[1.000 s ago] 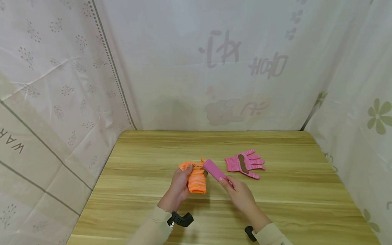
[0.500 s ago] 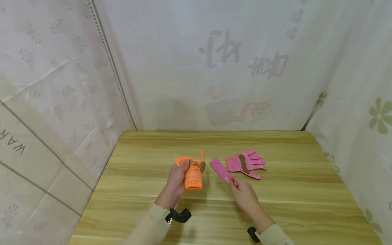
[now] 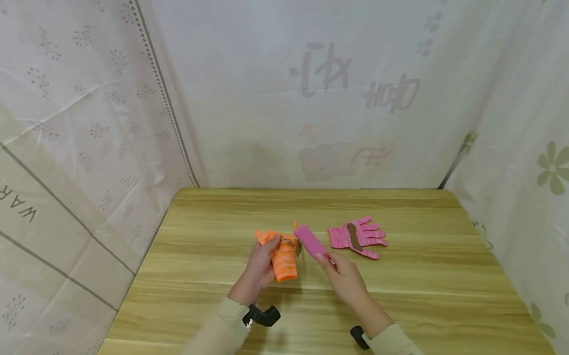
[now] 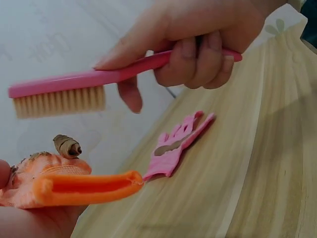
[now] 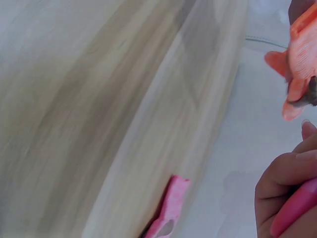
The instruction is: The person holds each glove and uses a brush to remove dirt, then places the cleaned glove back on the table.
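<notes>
My left hand (image 3: 258, 270) grips an orange knit glove (image 3: 286, 262) above the table, its thumb over the fabric and the cuff toward me. Dark brown smears mark the glove, and a curled brown flap (image 4: 68, 147) sticks up from it in the left wrist view. A pink brush (image 3: 311, 241) is in my right hand (image 3: 350, 283), fingers curled round the handle and thumb along its back. Its pale bristles (image 4: 59, 101) point down, a gap above the glove in the left wrist view. The right wrist view shows only the handle's end (image 5: 296, 206).
A pink knit glove (image 3: 340, 238) with a brown patch lies flat on the wooden table (image 3: 402, 323), right of the brush, fingers pointing right. Printed curtains (image 3: 250, 90) surround the table at the back and both sides. Each wrist wears a black band-like device (image 3: 264, 317).
Half a second ago the brush and orange glove stood farther apart. Now the brush has come back left and the glove slightly right, its cuff tilted. The pink glove stays put.
</notes>
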`<state>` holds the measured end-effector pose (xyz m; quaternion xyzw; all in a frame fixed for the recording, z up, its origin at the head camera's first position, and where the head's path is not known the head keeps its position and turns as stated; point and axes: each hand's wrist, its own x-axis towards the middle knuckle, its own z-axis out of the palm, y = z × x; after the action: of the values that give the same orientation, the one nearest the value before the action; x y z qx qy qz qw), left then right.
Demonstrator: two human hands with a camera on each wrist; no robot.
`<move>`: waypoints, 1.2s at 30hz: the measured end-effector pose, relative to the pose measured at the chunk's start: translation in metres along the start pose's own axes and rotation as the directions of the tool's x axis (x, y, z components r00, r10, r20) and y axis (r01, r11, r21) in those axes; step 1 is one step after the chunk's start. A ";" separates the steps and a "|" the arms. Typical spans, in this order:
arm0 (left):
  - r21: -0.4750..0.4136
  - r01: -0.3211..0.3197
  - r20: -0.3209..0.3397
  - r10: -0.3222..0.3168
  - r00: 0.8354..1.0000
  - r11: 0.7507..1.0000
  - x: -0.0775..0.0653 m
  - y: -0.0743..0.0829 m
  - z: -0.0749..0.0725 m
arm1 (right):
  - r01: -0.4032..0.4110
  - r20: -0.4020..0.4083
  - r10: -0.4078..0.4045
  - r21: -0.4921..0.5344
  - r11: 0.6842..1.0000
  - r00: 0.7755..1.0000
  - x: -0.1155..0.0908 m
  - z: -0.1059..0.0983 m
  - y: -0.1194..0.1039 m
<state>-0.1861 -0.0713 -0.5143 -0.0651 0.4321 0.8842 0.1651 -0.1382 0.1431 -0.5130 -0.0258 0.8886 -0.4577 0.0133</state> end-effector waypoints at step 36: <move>-0.025 0.020 0.110 -0.017 0.994 0.999 -0.008 0.002 -0.003 | -0.074 -0.041 0.070 -0.116 0.990 0.997 0.004 -0.002 0.022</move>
<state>-0.1790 -0.0768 -0.5123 -0.0227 0.4100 0.8905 0.1961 -0.1427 0.1574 -0.5294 0.0142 0.9145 -0.4041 0.0117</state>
